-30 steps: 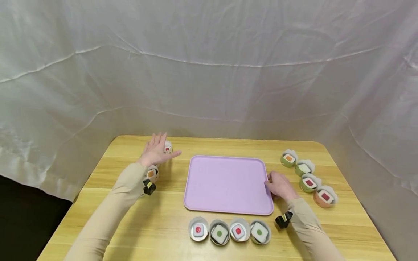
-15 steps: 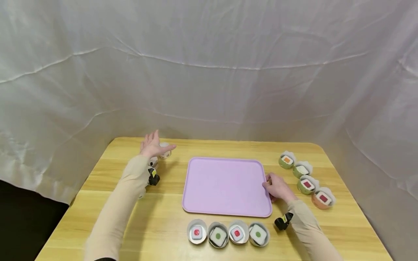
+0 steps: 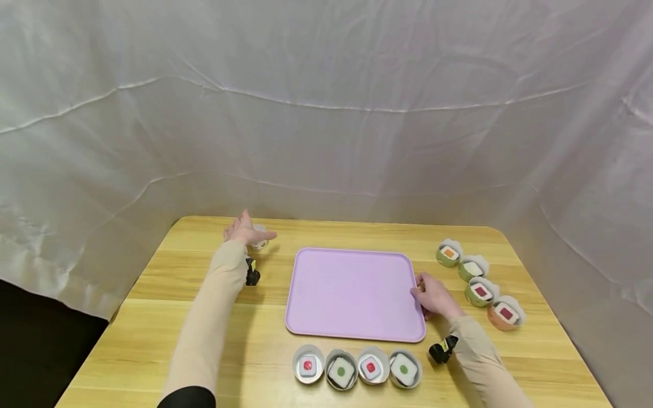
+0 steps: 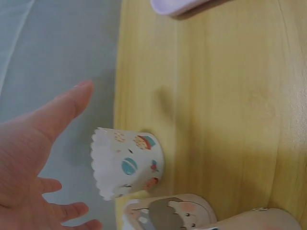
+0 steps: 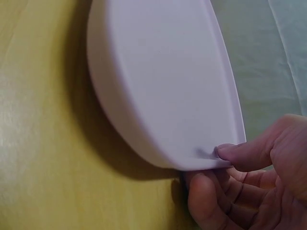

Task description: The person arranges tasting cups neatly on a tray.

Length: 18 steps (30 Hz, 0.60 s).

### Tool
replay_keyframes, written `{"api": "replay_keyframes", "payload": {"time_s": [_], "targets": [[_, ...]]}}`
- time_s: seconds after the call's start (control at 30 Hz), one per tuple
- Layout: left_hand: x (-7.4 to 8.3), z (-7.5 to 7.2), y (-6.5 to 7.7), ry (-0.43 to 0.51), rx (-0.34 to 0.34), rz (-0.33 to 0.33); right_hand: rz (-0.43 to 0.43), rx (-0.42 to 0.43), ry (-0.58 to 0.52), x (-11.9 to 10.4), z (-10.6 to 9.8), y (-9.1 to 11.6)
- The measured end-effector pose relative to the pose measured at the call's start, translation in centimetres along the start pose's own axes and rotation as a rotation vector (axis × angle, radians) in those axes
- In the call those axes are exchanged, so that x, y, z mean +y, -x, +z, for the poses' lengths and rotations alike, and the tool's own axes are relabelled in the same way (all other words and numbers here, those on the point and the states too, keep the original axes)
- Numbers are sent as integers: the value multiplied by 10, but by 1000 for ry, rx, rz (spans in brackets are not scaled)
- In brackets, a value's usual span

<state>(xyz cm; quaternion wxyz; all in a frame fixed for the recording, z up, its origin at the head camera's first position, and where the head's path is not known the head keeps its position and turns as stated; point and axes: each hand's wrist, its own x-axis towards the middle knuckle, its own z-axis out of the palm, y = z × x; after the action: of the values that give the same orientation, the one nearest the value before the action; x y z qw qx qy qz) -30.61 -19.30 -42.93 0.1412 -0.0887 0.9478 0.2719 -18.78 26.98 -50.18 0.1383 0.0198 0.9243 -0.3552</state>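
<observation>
A lilac tray (image 3: 352, 294) lies in the middle of the wooden table. My right hand (image 3: 433, 294) pinches its right edge, the thumb (image 5: 230, 152) over the rim and the curled fingers (image 5: 206, 196) under it. At the back left, my left hand (image 3: 241, 231) is held with thumb and fingers spread, holding nothing. Beside it stands a white paper baking cup (image 4: 129, 163) with a scalloped rim and printed pictures, apart from the hand in the left wrist view. Next to that is a cup with a cartoon face (image 4: 184, 213); the left arm hides it in the head view.
A row of several paper cups (image 3: 374, 379) with sushi-like pieces stands in front of the tray. Several more filled cups (image 3: 502, 324) form a slanted line at the right. Pale cloth (image 3: 326, 141) hangs behind the table.
My left hand has moved slightly left, its fingers now less upright, while the forearm has swung right over the left-hand cups. The right hand keeps its grip on the tray.
</observation>
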Motion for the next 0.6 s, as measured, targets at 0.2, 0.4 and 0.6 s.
{"api": "replay_keyframes", "payload": {"time_s": [0.2, 0.4, 0.6], "targets": [[-2, 6, -1, -18, -11, -44, 9, 2, 12, 0, 1, 0], [-6, 11, -3, -42, -12, -66, 11, 1, 14, -1, 2, 0], [-9, 18, -9, -28, -19, -71, 18, 14, 21, 0, 3, 1]]}}
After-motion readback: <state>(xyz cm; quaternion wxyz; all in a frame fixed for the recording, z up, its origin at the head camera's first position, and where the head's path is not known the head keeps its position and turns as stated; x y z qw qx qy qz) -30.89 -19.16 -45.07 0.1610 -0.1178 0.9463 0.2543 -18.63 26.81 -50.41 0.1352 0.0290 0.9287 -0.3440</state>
